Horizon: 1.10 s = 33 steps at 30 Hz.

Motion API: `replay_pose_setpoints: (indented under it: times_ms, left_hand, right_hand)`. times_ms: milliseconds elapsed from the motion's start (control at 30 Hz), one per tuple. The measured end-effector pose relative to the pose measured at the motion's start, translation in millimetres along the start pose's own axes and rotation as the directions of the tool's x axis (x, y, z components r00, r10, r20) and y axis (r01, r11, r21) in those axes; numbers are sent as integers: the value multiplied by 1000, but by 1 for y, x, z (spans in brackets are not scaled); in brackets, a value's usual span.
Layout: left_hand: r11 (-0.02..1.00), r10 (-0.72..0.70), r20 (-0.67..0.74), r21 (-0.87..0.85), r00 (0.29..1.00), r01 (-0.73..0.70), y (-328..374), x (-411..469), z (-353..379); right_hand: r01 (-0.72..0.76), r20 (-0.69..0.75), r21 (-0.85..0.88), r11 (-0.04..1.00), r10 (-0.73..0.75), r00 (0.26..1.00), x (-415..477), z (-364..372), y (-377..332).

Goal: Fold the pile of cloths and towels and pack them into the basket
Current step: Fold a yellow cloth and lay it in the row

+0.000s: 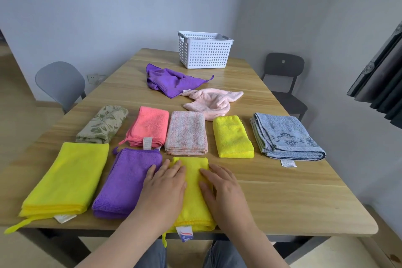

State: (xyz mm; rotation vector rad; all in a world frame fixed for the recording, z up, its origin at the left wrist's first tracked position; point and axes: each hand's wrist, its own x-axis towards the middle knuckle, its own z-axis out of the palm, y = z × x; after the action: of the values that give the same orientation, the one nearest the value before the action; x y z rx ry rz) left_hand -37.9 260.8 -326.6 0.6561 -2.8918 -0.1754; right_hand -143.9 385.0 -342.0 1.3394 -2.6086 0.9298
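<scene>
A folded yellow cloth [194, 198] lies at the table's near edge. My left hand [165, 191] and my right hand [221, 191] rest flat on it, fingers spread, holding nothing. Around it lie folded cloths: a large yellow one [67, 178], a purple one [128, 180], a leaf-print one [102, 124], a coral one [149, 126], a pink-speckled towel [186, 132], a small yellow one [231, 136] and a blue towel [285, 135]. Farther back, an unfolded purple cloth [169, 81] and a crumpled pale pink cloth [212, 102] lie loose. The white perforated basket [204, 52] stands at the far end.
The wooden table [282, 191] has bare surface at the near right. A grey chair [61, 85] stands at the left side and a black chair [282, 78] at the right. Dark curtains [382, 76] hang at the far right.
</scene>
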Motion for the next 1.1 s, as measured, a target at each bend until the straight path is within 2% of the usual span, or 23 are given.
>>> replay_pose_setpoints:
  times_ms: [67,167,233,367,600,833,967,1100]
  left_hand:
    - [999,6,-18,-41,1000,-7,-3,3,-6]
    - [984,19,-144,-172,989,-44,-10,15,-22]
    - [965,-4,-213,-257,977,-52,-14,27,-31]
    - [950,-38,-259,-310,965,-46,-23,63,-44]
    - [927,-94,-230,-376,969,1,-49,134,-47]
    - [904,-186,-169,-415,968,102,-85,219,-36]
    - [860,-234,-155,-494,960,129,-102,263,-21]
    - [902,-246,-157,-399,956,167,-113,303,-6]
  right_hand:
    - [-7,27,40,999,6,1000,5,-6,0]
    - [-33,9,126,991,32,999,22,-22,7]
    - [-11,-44,111,994,16,999,37,-31,13]
    - [-13,-67,91,996,20,998,72,-43,22]
    - [-5,-50,56,998,8,999,148,-46,37]
    - [-63,27,-102,993,66,997,241,-30,64]
    - [-84,90,-193,978,103,991,280,-7,79]
    - [-138,159,-306,942,194,968,313,11,98]
